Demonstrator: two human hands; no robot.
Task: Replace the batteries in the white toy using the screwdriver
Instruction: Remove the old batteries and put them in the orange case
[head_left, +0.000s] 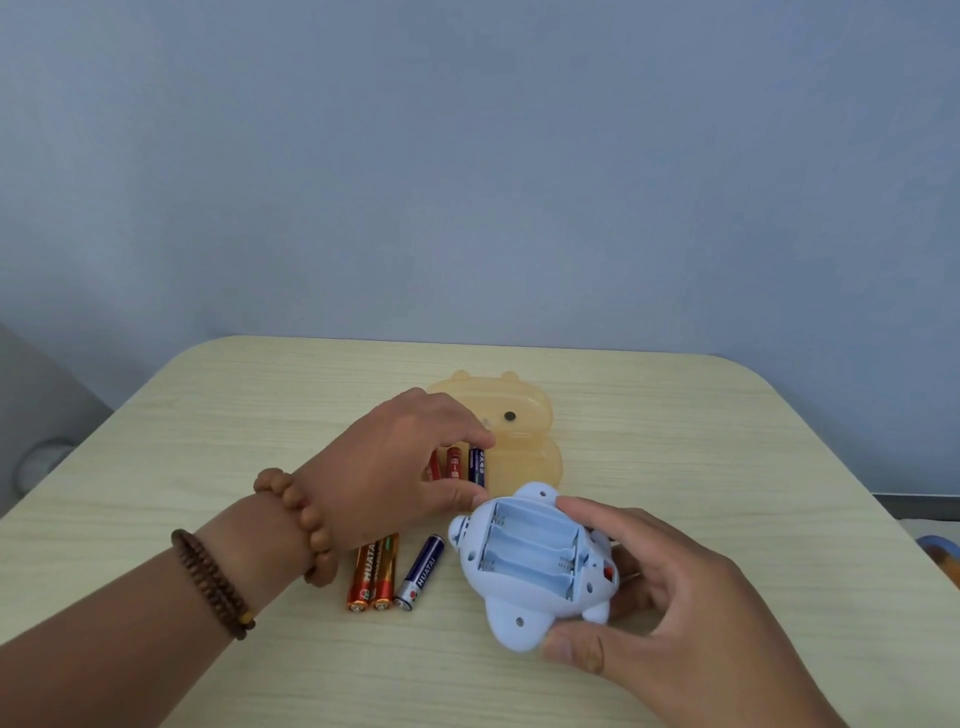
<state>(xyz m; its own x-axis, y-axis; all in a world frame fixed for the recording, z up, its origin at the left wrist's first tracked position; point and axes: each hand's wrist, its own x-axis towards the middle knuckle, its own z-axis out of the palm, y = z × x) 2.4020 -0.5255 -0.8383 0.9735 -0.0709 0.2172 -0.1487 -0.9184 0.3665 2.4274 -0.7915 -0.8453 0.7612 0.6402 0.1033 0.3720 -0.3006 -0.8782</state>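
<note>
While your right hand (670, 587) closes its grip round the white toy (530, 566), tilting its empty battery bay upward for loading above the worktop (727, 415), your left hand (395, 467) pinches a blue battery (478, 467) from the cluster beside it.

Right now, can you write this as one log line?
left hand: gripping blue battery | right hand: holding white toy | compartment: open, empty

Light wood-grain tabletop (675, 441), rounded far corners. Translucent orange bear-shaped shell (524, 431) lies mid-table toward far edge. Two orange batteries (373, 574) and one blue battery (421, 574) lie side by side nearer the front edge, left of centre.
</note>
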